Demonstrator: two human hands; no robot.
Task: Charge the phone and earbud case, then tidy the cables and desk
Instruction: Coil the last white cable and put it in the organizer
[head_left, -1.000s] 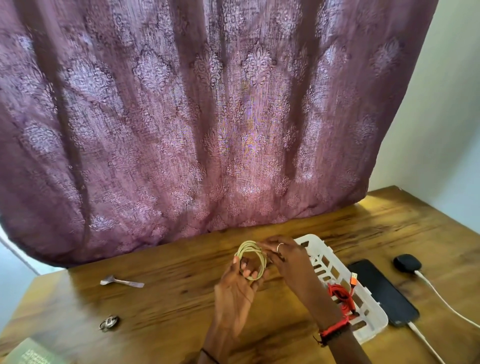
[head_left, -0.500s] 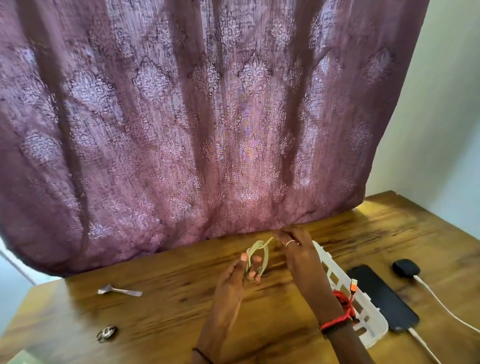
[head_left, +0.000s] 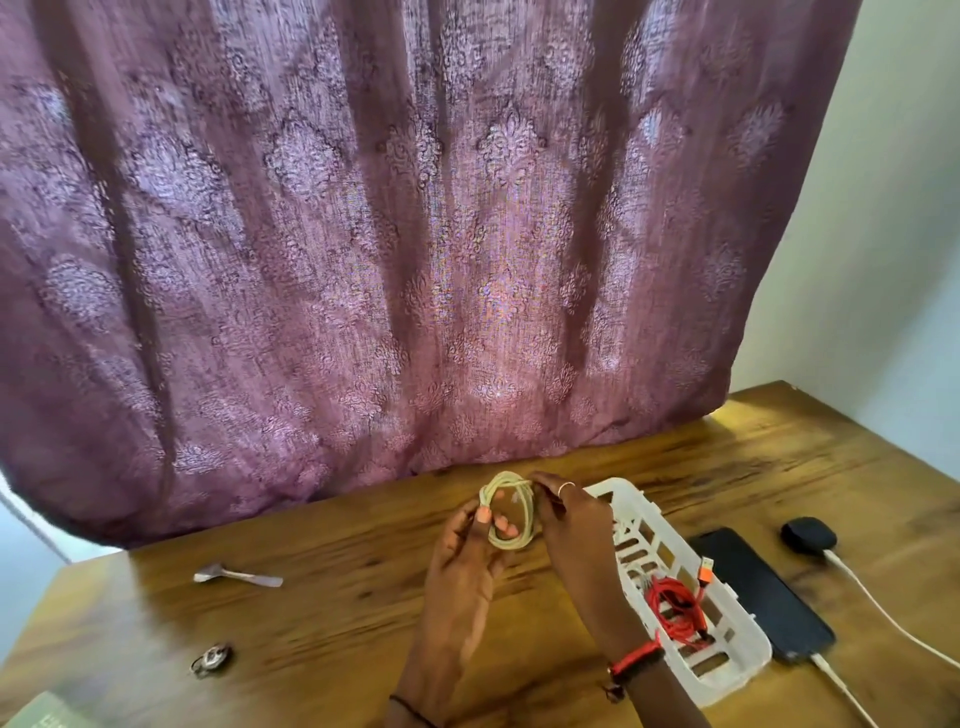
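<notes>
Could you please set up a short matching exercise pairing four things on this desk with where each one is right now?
Things:
1. cream cable
2. red cable
3. phone
4. spoon

Places:
A. inside the white basket
B. coiled, held by the left hand and the right hand
C. far left of the hands on the desk
D. right of the basket, plugged into a white cable

Pairs: 1-B, 2-A, 3-D, 4-C
</notes>
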